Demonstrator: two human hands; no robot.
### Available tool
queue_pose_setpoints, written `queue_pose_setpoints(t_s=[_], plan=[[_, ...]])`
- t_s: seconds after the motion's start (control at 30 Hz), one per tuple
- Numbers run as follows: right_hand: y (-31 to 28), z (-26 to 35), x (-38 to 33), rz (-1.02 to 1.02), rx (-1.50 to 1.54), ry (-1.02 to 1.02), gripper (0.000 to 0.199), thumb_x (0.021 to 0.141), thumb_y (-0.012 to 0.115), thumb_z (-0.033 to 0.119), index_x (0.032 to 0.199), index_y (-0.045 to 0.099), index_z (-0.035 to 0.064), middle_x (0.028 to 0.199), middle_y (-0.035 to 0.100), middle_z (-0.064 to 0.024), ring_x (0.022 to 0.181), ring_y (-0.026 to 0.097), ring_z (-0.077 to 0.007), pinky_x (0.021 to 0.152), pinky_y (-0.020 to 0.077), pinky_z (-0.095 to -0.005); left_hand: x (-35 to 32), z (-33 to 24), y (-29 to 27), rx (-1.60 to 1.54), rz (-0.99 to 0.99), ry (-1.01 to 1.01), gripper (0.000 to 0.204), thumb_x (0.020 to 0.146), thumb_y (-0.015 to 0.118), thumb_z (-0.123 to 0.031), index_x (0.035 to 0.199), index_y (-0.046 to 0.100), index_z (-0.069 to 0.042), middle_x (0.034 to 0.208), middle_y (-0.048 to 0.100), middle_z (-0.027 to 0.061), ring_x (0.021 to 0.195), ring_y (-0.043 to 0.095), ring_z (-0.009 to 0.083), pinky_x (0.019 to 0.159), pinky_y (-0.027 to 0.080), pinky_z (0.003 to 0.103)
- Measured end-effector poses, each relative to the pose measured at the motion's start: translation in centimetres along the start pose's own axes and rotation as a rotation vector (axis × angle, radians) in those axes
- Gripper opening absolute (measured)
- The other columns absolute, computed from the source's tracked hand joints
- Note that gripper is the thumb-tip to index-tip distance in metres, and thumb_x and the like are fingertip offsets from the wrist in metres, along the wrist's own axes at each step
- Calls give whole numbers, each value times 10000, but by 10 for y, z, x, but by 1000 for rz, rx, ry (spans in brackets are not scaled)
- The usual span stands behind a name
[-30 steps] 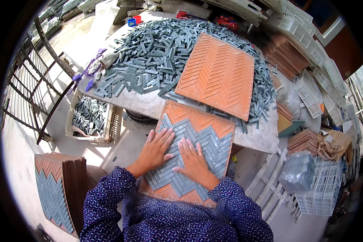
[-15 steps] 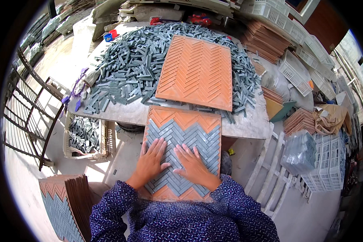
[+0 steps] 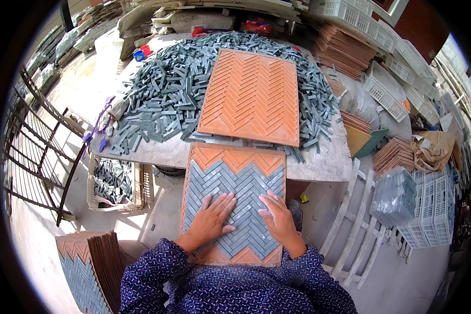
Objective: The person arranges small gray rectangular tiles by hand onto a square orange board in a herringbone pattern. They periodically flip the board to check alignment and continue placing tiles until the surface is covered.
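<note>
2 spread thumbs: left hand on grey tiles, right hand over right rim of orange tray

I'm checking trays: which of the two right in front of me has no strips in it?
The farther orange tray, lying on the heap of grey strips. Its herringbone pattern is bare, whereas the nearer tray is mostly filled with grey strips.

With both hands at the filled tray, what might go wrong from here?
The left hand lies on the laid grey strips, so sideways pressure might shift them. The lower orange tray sits mostly beyond the table, its support hidden, so it may tip. The upper orange tray rests on loose strips and might slide.
</note>
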State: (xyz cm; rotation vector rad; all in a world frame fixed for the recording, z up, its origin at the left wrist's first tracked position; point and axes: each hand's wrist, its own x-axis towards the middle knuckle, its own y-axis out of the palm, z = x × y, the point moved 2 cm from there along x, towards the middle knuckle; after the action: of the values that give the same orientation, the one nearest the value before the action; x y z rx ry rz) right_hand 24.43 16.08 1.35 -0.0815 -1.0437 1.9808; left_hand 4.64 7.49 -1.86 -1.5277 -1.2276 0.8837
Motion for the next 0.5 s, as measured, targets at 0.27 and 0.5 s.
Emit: queue_pose_setpoints(t_s=[0.27, 0.5], plan=[[78, 7, 110, -116, -122, -223, 187, 820, 591, 105, 971, 613, -2, 963, 622, -151, 957, 570, -328, 832, 456, -417, -22, 1, -10, -167, -105, -92, 750, 860, 513, -491, 1427, 288, -56, 1488, 282, 139, 1384, 241, 312, 1113, 144, 515], [108, 5, 142, 68, -424, -207, 123, 776, 611, 71, 887, 627, 19, 875, 606, -123, 889, 560, -317, 768, 454, -416, -140, 28, -45, -537, -601, -621, 486, 852, 529, -123, 1318, 447, -9, 1370, 437, 206, 1262, 427, 362, 1052, 322, 409]])
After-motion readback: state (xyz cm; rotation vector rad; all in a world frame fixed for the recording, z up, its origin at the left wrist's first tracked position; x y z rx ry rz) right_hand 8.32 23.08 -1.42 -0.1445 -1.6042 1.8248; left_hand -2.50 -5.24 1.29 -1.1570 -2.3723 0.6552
